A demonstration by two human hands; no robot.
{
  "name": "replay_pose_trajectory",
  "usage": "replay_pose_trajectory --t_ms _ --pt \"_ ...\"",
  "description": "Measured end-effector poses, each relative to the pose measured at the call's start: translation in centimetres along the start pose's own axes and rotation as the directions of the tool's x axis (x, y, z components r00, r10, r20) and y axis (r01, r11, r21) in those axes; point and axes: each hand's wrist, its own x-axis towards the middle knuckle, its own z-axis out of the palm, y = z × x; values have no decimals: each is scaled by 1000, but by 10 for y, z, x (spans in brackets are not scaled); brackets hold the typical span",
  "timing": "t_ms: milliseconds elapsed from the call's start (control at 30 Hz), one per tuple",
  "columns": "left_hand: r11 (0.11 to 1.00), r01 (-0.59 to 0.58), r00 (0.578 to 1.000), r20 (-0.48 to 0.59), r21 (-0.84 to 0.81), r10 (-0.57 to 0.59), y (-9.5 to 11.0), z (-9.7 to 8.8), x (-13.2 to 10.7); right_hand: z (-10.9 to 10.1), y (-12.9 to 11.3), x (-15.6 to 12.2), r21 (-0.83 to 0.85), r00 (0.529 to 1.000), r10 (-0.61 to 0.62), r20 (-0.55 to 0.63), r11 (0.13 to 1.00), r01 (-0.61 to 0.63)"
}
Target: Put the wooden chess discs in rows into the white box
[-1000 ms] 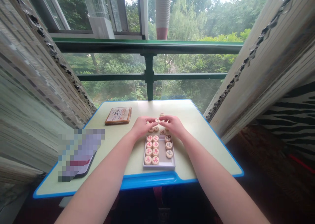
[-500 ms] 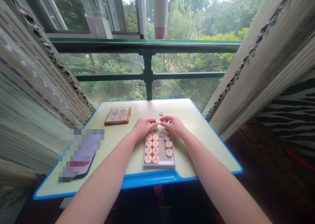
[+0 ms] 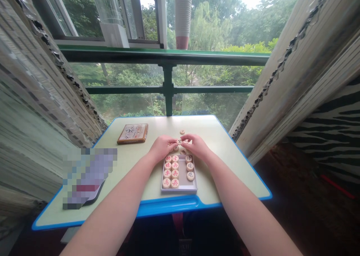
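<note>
A round Chinese chess piece (image 3: pixel 179 141) with a dark character is held up between my two hands, above the far side of the box. My left hand (image 3: pixel 162 149) pinches its left edge with the fingertips. Its right edge is between the fingers of my right hand (image 3: pixel 196 146). Just nearer to me is a shallow white box (image 3: pixel 182 179). Inside it, red-character pieces (image 3: pixel 174 166) fill two columns at left, and a few dark-character pieces (image 3: pixel 190 166) line the right side. Loose pieces (image 3: pixel 183 151) lie beyond the box, partly hidden by my fingers.
One piece (image 3: pixel 182 132) lies apart, farther back on the blue-edged table (image 3: pixel 239 181). A flat decorated box lid (image 3: pixel 132 133) is at the back left. In front of it is a pixelated phone-like object (image 3: pixel 90 181). Curtains (image 3: pixel 270 87) and a green railing (image 3: pixel 165 57) border the table.
The camera view has shifted slightly, moving the table a little left and down in the picture. Both hands still hold the chess piece, which now tilts its character more toward me.
</note>
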Motion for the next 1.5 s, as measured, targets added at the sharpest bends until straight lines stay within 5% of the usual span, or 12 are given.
replay_pose_trajectory --t_ms 267,467,633,833,1033,1233,1500 --pt "999 -7 1000 -1 42 7 -2 -1 2 1 6 5 -150 995 -98 21 984 100" --pt "976 80 995 -68 202 -67 -15 -7 3 4 13 10 -231 1000 -10 -11 973 7" --pt "982 114 992 28 151 -120 -21 -6 5 7 12 12 -261 999 32 16 965 -27" --pt "977 180 983 7 114 -182 -21 -3 8 5 10 13 -230 998 45 40 973 -35" --pt "966 256 966 22 19 -257 -25 -1 10 0 13 14 -212 996 90 0 973 -88" --pt "972 226 967 -105 -62 -232 -27 3 11 -1 20 9 -190 996 75 -57 978 -85" --pt "892 145 949 -196 -428 -248 -17 -2 12 -1 15 5 -138 988 -76 -132 989 58"
